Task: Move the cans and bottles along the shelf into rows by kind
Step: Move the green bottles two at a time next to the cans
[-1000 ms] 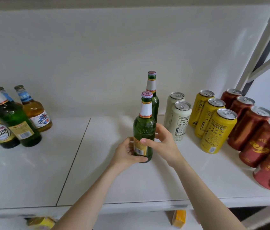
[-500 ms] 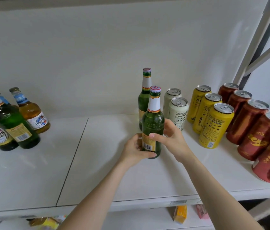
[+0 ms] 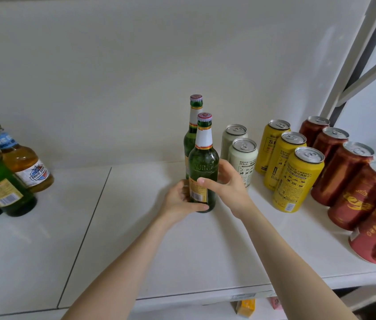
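Progress is plain on the right half of the shelf. The red cans stand in one file running front to back, with three yellow cans in a file beside them and two pale cans next along.

I have both hands on the front green bottle. It stands upright on the shelf just in front of its twin, the rear green bottle, and just left of the pale cans. My left hand wraps its lower body, thumb across the foot of the label. My right hand holds it from the other side, thumb on the label and fingers curved round the back. I judge this bottle to be at or very near its spot, making a green-bottle row of two.

What is left, as I read it, is the huddle at the far left. An amber bottle with a blue neck label, a dark green bottle with a yellow label and at least one more at the frame edge stand bunched together, well apart from the sorted rows. Those need bringing along and lining up by kind. How many sit beyond the edge I cannot tell.
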`<action>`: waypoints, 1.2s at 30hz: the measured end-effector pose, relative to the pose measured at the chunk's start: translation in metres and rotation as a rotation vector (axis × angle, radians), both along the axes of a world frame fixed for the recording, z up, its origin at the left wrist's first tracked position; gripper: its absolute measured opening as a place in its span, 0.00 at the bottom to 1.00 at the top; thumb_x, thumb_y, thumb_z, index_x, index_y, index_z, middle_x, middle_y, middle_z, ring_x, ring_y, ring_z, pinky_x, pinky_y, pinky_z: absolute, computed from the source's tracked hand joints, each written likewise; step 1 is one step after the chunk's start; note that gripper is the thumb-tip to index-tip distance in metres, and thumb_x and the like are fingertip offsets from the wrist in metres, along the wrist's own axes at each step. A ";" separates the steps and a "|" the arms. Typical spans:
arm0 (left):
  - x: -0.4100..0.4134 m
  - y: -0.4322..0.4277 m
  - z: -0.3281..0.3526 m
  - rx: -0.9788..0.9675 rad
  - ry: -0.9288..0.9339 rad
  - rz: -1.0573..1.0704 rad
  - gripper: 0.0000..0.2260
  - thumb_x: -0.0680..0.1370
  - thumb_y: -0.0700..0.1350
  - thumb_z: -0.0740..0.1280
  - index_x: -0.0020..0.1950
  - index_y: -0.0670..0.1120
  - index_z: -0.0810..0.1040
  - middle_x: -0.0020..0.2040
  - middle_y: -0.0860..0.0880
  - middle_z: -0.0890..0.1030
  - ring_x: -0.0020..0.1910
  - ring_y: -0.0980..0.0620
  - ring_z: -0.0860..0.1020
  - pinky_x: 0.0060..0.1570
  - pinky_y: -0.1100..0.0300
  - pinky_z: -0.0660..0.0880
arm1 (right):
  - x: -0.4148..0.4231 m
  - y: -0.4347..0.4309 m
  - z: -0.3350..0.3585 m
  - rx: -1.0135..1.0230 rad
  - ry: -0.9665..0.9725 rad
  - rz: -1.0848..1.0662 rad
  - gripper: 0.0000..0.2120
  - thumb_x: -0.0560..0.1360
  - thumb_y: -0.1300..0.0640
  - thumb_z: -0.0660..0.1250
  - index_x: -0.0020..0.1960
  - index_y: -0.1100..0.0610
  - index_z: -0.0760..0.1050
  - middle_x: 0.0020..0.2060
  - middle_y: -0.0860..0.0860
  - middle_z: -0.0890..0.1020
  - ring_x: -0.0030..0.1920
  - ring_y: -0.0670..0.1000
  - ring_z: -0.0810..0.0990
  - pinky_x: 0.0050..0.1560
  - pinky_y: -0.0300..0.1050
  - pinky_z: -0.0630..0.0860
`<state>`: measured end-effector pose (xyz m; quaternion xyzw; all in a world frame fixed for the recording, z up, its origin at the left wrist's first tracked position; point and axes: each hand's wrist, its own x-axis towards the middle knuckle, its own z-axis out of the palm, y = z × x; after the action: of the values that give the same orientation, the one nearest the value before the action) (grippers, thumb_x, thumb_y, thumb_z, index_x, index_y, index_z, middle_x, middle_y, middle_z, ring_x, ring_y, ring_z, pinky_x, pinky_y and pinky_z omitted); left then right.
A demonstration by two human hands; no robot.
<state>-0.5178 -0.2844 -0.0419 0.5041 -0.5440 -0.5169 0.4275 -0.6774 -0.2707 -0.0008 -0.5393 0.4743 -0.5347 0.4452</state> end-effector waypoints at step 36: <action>0.035 0.046 0.003 -0.220 -0.689 0.066 0.26 0.72 0.48 0.76 0.68 0.45 0.76 0.61 0.45 0.79 0.62 0.48 0.76 0.60 0.62 0.69 | -0.019 0.053 -0.004 -0.021 0.466 -0.344 0.21 0.72 0.47 0.75 0.61 0.53 0.74 0.53 0.46 0.81 0.50 0.48 0.81 0.49 0.49 0.79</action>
<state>-0.4827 -0.2387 -0.0390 0.6169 -0.6919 -0.2412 0.2873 -0.6964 -0.2181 -0.0052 -0.5638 0.6427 -0.4691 0.2215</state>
